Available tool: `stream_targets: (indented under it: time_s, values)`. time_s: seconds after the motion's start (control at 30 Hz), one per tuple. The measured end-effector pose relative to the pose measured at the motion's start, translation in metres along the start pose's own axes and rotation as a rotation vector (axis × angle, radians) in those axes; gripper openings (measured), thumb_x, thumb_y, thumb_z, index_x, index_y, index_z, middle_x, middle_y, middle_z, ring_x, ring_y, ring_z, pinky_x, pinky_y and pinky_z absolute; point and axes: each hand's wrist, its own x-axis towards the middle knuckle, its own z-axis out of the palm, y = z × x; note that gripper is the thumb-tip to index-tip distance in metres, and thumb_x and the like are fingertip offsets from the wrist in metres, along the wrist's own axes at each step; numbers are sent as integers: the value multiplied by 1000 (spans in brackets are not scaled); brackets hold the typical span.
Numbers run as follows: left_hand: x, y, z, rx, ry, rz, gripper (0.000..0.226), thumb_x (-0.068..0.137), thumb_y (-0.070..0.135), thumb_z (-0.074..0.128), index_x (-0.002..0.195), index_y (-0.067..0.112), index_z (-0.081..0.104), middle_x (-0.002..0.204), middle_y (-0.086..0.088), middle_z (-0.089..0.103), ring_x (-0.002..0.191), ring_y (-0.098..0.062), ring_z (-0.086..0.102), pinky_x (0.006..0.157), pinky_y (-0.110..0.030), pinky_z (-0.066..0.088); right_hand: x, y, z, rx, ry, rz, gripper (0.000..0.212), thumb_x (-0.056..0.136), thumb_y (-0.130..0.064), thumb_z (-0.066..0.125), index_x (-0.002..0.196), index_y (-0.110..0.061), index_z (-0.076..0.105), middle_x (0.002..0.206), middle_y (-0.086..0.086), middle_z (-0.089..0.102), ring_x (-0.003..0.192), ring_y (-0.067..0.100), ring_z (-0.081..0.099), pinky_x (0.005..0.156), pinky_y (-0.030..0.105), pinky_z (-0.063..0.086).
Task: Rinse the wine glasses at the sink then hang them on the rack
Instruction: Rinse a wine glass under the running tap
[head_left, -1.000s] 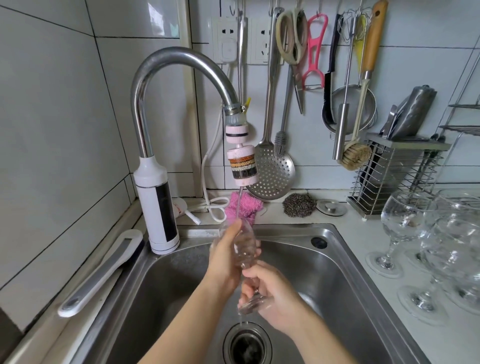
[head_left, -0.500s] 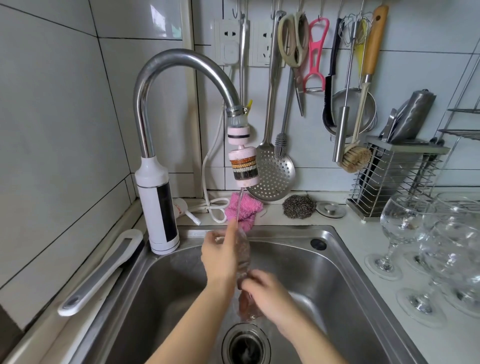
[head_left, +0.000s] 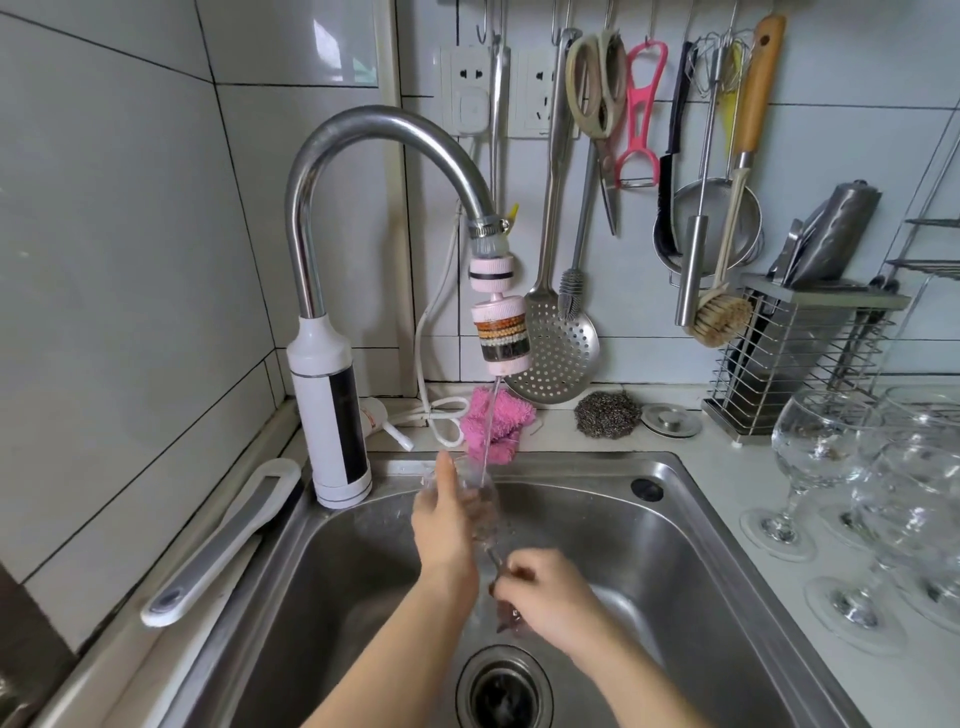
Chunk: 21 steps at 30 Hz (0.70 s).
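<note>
Rotated slightly, left grip wraps blurred wine glass; right grip pinches its half-hidden stem.

No legible writing anywhere in view.
The faint reddish print on the white plug, which lies on the counter behind the back-left corner of the sink, is too blurred to read. The dark panel on the front of the white faucet body at that same corner shows no characters that can be made out.
</note>
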Motion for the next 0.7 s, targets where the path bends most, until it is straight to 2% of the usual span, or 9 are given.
stream_targets:
  time_s: [0.1,0.17,0.3,0.37,0.43,0.5,0.53,0.6,0.7]
  values:
    - [-8,4,4,-275,-323,-100,44,83,37,78,108,8,56,87,-14,61,66,-24,58,54,-31,51,-2,-6,0,156,54,-14,13,61,-21,58,56,-9,62,56,13,66,55,33,64,53,39,54]
    - [-13,7,3,-338,-526,-206,39,83,35,74,112,11,63,89,-11,62,62,-19,59,53,-26,53,-2,-7,-2,286,47,-17,11,57,-20,57,52,-13,63,55,14,65,53,31,61,50,34,49]
    - [-14,4,1,-296,-627,-290,30,83,30,81,100,10,66,82,-10,63,51,-14,50,48,-25,48,-6,-7,-13,403,7,46,12,60,-14,59,52,-8,66,58,21,65,53,30,64,47,28,49]
    - [-12,3,7,-173,-556,-177,46,66,29,92,96,13,60,73,-9,61,42,-12,41,41,-22,38,-4,-5,-8,371,20,59,18,67,-19,59,52,-13,68,57,12,66,54,22,65,49,23,47]
    - [-11,1,10,4,-465,21,58,58,20,94,101,15,56,73,-8,66,43,-15,50,40,-25,42,1,-5,-1,286,113,8,17,69,-24,54,69,-19,70,64,4,67,61,19,63,54,19,47]
    - [-10,-3,6,285,-412,316,63,58,16,93,109,25,57,87,3,75,67,-16,72,55,-30,57,7,-7,-1,460,252,-13,43,65,-20,46,104,-18,64,85,11,70,71,25,61,50,19,48]
    - [-10,-6,2,453,-411,455,64,59,23,93,110,31,55,93,10,76,76,-9,74,62,-24,58,8,-7,-5,555,316,-9,54,62,-21,44,114,-19,58,93,13,70,70,24,60,45,17,44]
    - [-10,-8,-4,812,-403,673,65,63,45,89,111,38,46,98,17,75,81,-3,71,64,-15,52,10,-2,-15,617,402,-7,56,71,-40,46,126,-29,52,100,9,71,66,20,58,46,19,39]
    - [-8,-10,-6,1240,-388,924,66,71,47,78,122,40,37,113,6,70,90,-23,71,67,-33,51,5,0,-19,523,366,-3,70,68,-76,53,128,-42,49,97,-1,74,67,16,63,57,25,43]
